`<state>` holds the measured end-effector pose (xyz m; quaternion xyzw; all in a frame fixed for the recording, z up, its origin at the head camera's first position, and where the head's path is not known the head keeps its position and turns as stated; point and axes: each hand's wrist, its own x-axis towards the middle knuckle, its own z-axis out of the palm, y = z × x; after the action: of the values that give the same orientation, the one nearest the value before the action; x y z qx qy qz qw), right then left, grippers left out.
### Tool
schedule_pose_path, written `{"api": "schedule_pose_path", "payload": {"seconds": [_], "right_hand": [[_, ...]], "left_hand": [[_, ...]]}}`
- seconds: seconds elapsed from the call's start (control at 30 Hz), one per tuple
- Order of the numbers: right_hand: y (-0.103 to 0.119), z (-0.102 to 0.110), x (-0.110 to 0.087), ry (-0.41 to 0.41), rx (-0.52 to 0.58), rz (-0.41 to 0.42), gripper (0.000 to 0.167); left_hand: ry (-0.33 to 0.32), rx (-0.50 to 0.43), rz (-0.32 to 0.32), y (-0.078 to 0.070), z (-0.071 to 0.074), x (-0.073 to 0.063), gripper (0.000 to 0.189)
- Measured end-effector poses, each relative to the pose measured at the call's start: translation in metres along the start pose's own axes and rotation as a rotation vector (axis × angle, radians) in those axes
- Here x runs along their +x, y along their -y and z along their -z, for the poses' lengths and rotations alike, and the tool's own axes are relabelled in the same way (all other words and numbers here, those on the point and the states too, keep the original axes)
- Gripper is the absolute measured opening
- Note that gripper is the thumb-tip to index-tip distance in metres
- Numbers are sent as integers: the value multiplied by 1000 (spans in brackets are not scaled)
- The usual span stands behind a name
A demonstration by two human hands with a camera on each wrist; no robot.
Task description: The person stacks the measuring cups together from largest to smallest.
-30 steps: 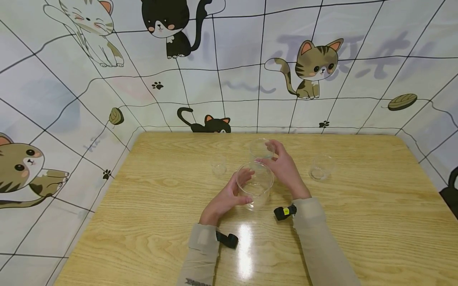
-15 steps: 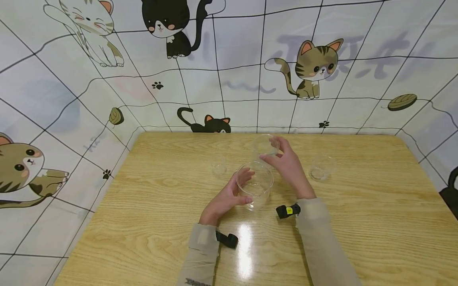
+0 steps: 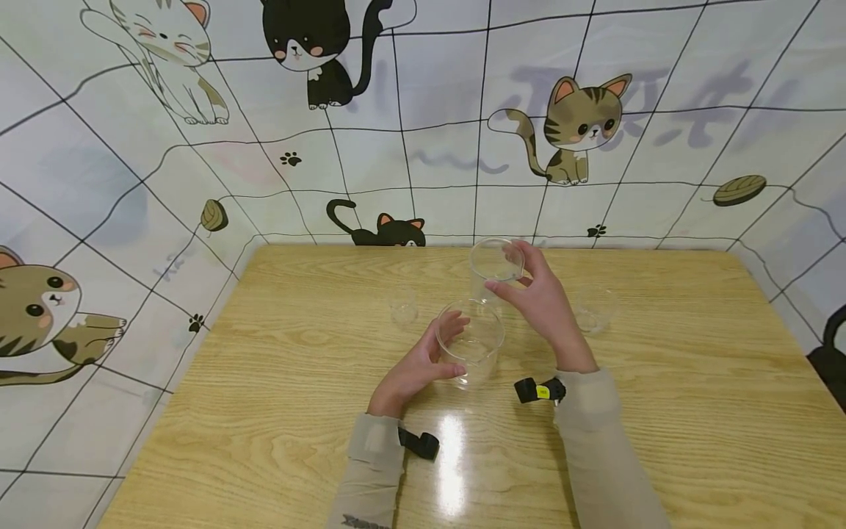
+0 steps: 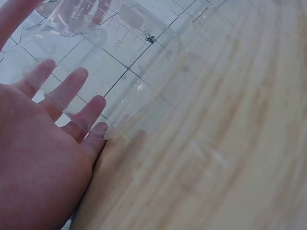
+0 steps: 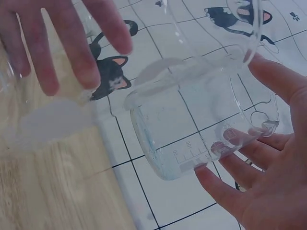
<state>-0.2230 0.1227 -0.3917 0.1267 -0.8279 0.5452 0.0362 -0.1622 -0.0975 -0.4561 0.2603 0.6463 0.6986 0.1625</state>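
A large clear glass beaker (image 3: 479, 351) stands on the wooden table at the middle of the head view. My left hand (image 3: 418, 367) holds it from the left, thumb in front and fingers round the far side. Printed volume marks show through the glass in the left wrist view. Just behind and above it, my right hand (image 3: 545, 305) grips a smaller clear beaker (image 5: 192, 129) by its side, off the table. This one also bears a printed scale and looks tilted in the right wrist view. Whether it holds liquid is hard to tell.
Another small clear glass vessel (image 3: 405, 308) stands left of the large beaker. A further one (image 3: 595, 316) is to the right, partly behind my right hand. The wooden table (image 3: 264, 411) ends at a cat-patterned cloth wall (image 3: 449, 162).
My right hand has lifted the smaller beaker up and slightly right, away from the large one. My left hand and the large beaker have stayed in place.
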Motion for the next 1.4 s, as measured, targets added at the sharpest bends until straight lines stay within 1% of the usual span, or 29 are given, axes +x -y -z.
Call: {"api": "schedule_pose_path", "payload": {"seconds": [0.1, 0.2, 0.33, 0.43, 0.67, 0.8, 1.03, 1.13, 1.27, 1.4], "right_hand": [[8, 0, -3, 1, 8, 0, 81], [23, 1, -8, 1, 18, 3, 79], [45, 5, -17, -11, 36, 30, 73], [55, 9, -20, -23, 49, 48, 71], [63, 11, -25, -32, 75, 58, 72], [67, 11, -29, -44, 89, 58, 71], [74, 10, -35, -71, 66, 50, 72], [77, 10, -37, -75, 49, 64, 73], [80, 10, -38, -74, 33, 86, 73], [82, 10, -39, -77, 23, 81, 72]], "left_hand": [[-4, -6, 1, 0, 1, -1, 81], [1, -13, 0, 0, 1, -2, 81], [7, -12, 0, 0, 1, -1, 81], [5, -20, -11, 0, 0, 0, 82], [3, -19, 1, -1, 0, 0, 83], [6, -17, -2, -3, 0, 0, 83], [8, -28, 5, 0, 0, -1, 86], [6, -31, 4, 2, 1, 0, 86], [-6, -22, 11, 11, 3, 1, 86], [-9, 7, 30, 16, 5, 1, 86]]}}
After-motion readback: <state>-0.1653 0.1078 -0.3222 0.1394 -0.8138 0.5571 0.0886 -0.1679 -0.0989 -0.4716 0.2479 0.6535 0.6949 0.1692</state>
